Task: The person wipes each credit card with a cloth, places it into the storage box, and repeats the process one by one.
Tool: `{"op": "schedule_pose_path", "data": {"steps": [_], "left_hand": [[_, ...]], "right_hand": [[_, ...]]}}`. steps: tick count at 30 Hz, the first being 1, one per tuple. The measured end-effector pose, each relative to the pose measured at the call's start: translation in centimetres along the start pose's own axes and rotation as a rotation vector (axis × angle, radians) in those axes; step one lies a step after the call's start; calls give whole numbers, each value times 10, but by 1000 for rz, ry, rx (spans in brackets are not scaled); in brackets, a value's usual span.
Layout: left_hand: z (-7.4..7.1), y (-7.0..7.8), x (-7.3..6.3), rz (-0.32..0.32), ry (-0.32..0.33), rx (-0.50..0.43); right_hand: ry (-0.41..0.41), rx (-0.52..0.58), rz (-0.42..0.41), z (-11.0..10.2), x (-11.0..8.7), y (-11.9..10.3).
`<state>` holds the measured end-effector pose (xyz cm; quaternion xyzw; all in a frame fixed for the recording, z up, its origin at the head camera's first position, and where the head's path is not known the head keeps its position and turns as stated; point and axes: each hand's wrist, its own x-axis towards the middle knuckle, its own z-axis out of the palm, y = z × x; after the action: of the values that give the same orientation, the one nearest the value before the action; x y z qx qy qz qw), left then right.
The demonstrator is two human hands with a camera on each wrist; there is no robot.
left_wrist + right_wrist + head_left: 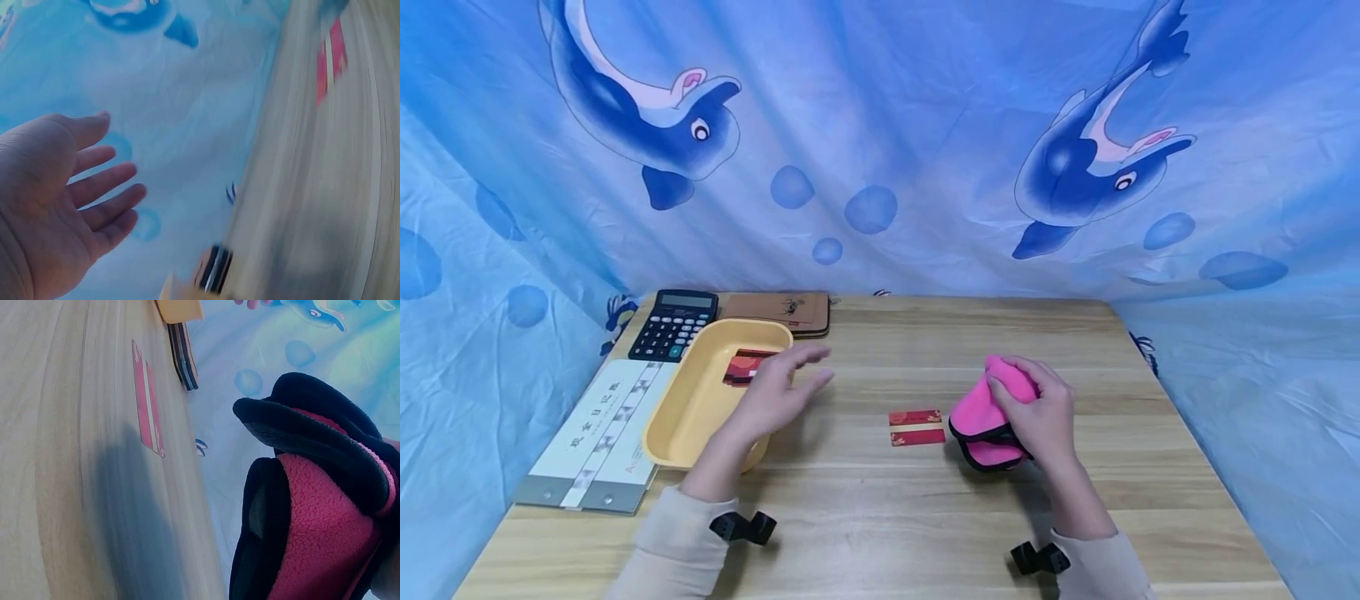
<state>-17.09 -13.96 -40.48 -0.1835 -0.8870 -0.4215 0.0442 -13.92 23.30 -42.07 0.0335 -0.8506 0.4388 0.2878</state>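
In the head view, my right hand point(1045, 408) grips a folded pink fleecy item with black edging point(977, 412), thumb on its near side. The right wrist view shows its pink pile point(325, 519) between thick black borders, held above the table. Just left of it on the table lies a red card with a pale gold band point(917, 428). My left hand point(778, 392) hovers at the right side of a yellow tray point(681, 425), fingers spread and holding nothing. Inside the tray lies a red and black card point(745, 367), partly hidden by that hand.
A black calculator point(673, 325) and a brown zipped wallet point(775, 310) lie behind the tray. Left of the tray is a white and grey ledger point(598, 433). A blue dolphin-print curtain point(880, 125) hangs behind the table.
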Motion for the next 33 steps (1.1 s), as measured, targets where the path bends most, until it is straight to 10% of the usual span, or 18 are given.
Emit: {"op": "schedule_pose_path", "data": {"steps": [25,33], "left_hand": [[121,-11,-3,42,-134,-85],[137,-11,-6,10,-160,-3]], "right_hand": [[40,-66,3,-16,-21,0],[40,-48,6,-19,-32,-2]]}}
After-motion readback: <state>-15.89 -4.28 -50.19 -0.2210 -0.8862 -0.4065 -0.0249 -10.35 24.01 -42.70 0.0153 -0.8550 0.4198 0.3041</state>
